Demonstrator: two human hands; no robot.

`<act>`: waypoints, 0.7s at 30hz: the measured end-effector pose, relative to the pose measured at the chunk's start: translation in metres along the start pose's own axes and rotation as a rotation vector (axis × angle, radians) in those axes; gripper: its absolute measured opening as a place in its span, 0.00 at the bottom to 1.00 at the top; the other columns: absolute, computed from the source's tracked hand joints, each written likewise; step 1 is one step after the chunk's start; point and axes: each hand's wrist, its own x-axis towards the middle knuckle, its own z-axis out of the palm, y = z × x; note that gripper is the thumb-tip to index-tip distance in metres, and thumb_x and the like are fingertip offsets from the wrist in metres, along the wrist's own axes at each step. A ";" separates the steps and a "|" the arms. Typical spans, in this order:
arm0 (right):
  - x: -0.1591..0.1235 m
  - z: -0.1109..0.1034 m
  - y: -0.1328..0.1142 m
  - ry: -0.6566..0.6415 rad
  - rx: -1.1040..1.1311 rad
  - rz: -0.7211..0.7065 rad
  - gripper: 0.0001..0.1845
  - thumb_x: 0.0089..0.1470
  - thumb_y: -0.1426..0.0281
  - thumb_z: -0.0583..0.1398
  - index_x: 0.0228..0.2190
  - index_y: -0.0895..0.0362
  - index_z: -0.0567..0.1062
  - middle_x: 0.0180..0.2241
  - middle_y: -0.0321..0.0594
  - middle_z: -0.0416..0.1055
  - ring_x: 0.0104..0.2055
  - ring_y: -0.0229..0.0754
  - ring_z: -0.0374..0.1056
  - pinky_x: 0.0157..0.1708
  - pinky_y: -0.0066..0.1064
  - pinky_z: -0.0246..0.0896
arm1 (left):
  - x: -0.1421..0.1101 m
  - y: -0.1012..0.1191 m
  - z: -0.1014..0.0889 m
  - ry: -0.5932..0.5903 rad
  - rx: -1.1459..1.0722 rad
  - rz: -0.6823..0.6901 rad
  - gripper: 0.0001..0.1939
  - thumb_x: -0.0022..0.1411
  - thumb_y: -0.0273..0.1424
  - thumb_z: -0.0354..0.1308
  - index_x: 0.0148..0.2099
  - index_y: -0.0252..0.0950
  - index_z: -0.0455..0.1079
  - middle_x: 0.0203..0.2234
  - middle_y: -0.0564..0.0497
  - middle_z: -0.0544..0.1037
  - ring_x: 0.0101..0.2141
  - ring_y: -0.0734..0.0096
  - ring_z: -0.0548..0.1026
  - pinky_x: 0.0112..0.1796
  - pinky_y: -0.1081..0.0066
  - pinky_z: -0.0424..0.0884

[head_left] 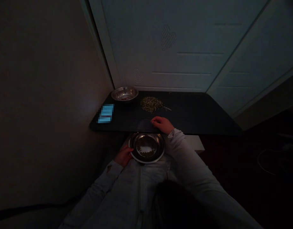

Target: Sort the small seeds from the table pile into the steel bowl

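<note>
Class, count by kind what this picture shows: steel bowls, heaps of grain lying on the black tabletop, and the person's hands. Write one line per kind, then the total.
Steel bowls: 2 (far bowl, near bowl)
Grain heaps: 1
Hands: 2 (left hand, right hand)
Total: 5

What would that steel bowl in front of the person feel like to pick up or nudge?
The stainless steel bowl is probably light for its size, its wall looking thin. Its polished rim may be slippery, though the left hand holds it. Being rounded, it could tip, spilling the small grains inside.
</note>
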 end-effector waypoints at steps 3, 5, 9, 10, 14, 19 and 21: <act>-0.001 0.000 -0.001 -0.017 0.005 0.006 0.11 0.46 0.63 0.55 0.28 0.57 0.71 0.22 0.33 0.67 0.26 0.33 0.61 0.28 0.26 0.54 | 0.000 0.000 -0.001 0.003 0.010 -0.003 0.18 0.39 0.20 0.59 0.37 0.35 0.72 0.30 0.51 0.77 0.32 0.68 0.74 0.33 0.72 0.69; -0.001 -0.001 -0.002 -0.021 0.007 0.007 0.12 0.46 0.63 0.55 0.28 0.57 0.72 0.22 0.33 0.67 0.25 0.33 0.60 0.28 0.26 0.53 | -0.001 0.001 0.000 0.001 0.016 -0.009 0.18 0.39 0.20 0.59 0.37 0.35 0.72 0.29 0.51 0.77 0.31 0.68 0.74 0.32 0.72 0.69; -0.002 -0.001 -0.003 -0.018 -0.016 0.004 0.12 0.46 0.62 0.55 0.28 0.57 0.72 0.21 0.32 0.67 0.25 0.33 0.61 0.28 0.25 0.53 | -0.003 0.002 0.002 -0.028 -0.003 -0.002 0.18 0.41 0.20 0.59 0.39 0.35 0.72 0.32 0.50 0.77 0.33 0.67 0.74 0.34 0.72 0.68; -0.002 -0.001 -0.004 -0.020 -0.020 0.003 0.12 0.46 0.63 0.55 0.28 0.57 0.72 0.21 0.32 0.67 0.25 0.33 0.61 0.28 0.25 0.53 | -0.004 0.003 0.002 -0.038 -0.010 0.002 0.18 0.41 0.20 0.58 0.39 0.35 0.71 0.33 0.49 0.77 0.34 0.67 0.74 0.34 0.71 0.68; -0.002 -0.002 -0.005 -0.017 -0.044 0.010 0.11 0.46 0.64 0.55 0.29 0.57 0.73 0.22 0.32 0.67 0.25 0.33 0.61 0.28 0.25 0.53 | -0.003 0.002 0.001 -0.031 -0.012 0.002 0.18 0.41 0.19 0.58 0.38 0.35 0.72 0.32 0.50 0.77 0.34 0.67 0.74 0.34 0.72 0.68; -0.002 -0.003 -0.006 -0.027 -0.085 0.003 0.11 0.46 0.64 0.55 0.29 0.57 0.73 0.22 0.33 0.68 0.25 0.33 0.61 0.28 0.25 0.53 | -0.003 0.001 0.001 -0.019 0.001 -0.013 0.20 0.41 0.20 0.59 0.40 0.35 0.71 0.32 0.50 0.77 0.34 0.66 0.74 0.34 0.70 0.68; -0.002 -0.003 -0.006 -0.024 -0.082 -0.002 0.11 0.46 0.64 0.55 0.28 0.57 0.73 0.23 0.33 0.68 0.26 0.33 0.61 0.28 0.25 0.53 | -0.003 0.002 0.002 -0.028 0.006 -0.013 0.22 0.40 0.21 0.59 0.42 0.36 0.70 0.33 0.50 0.77 0.35 0.65 0.74 0.35 0.70 0.68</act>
